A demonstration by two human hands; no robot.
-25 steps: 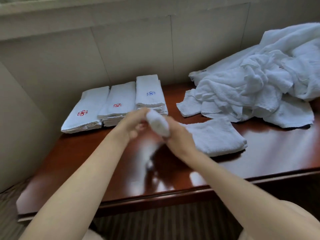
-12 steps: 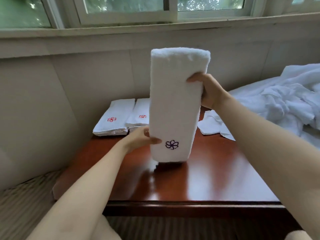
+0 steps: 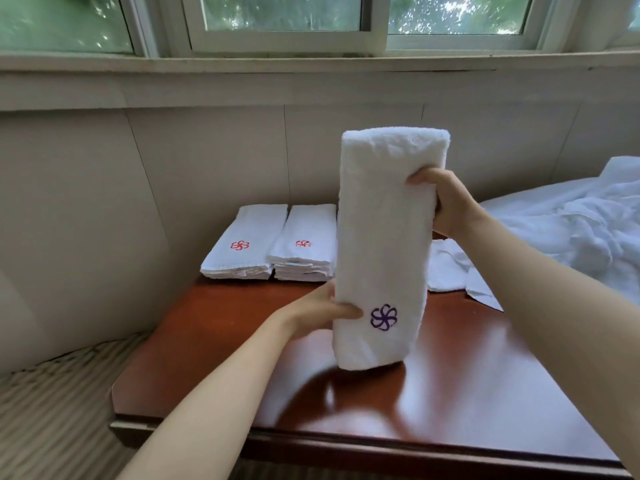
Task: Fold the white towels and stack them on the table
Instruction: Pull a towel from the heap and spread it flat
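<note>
While held upright above the table [image 3: 214, 368], folded towel [image 3: 384, 237] w/ purple flower mark sits between both hands, clear of the wood. Left hand [image 3: 311, 311] pinches lower left edge, thumb on front; right hand [image 3: 446, 202] grips upper right edge, fingers curled behind. Two folded stacks [image 3: 273, 242] w/ red marks lie at far edge. Unfolded pile [image 3: 568, 230] at right.

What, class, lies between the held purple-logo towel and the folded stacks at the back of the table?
Nothing visible does. The purple-logo towel, gripped upright by the left hand and right hand, hangs above bare table; the red-logo stacks lie just behind it, their right side hidden by the towel.
</note>
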